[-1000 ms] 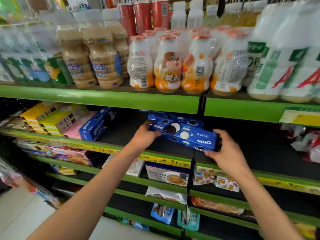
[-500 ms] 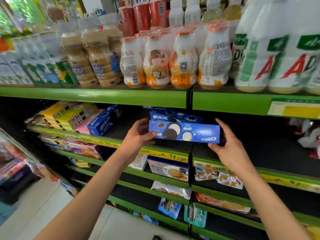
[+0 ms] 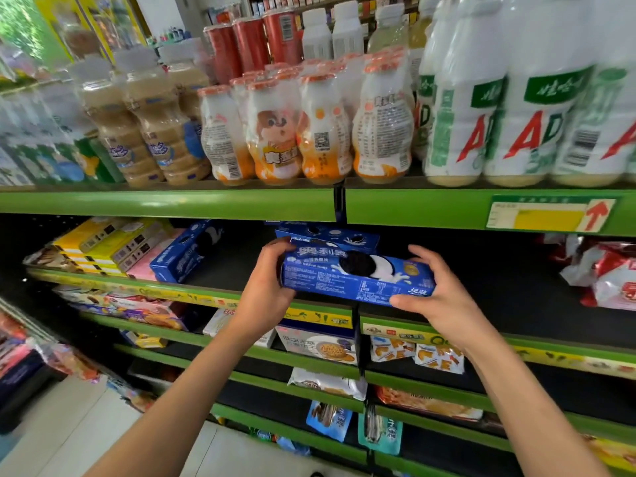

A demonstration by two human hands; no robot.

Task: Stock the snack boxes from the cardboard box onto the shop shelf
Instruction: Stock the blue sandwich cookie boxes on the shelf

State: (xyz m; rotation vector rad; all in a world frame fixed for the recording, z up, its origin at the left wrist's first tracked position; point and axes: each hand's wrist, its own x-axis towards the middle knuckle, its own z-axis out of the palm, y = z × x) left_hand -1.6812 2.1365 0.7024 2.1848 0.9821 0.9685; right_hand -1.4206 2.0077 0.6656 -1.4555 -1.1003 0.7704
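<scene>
Both hands, left hand [image 3: 272,284] and right hand [image 3: 435,290], clamp the short ends of the blue cookie box [image 3: 354,275], hovering over the shelf [image 3: 516,290] dead center, another box at 12 o'clock. Looks light, stiff cardboard with crumbly contents, so end grips seem right.

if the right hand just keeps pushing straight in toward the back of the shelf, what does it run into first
Probably nothing on its own side: the right hand grips the end of the blue cookie box, and the black shelf behind it looks bare. The box itself would likely meet the blue boxes behind first, though depth is unclear.
</scene>
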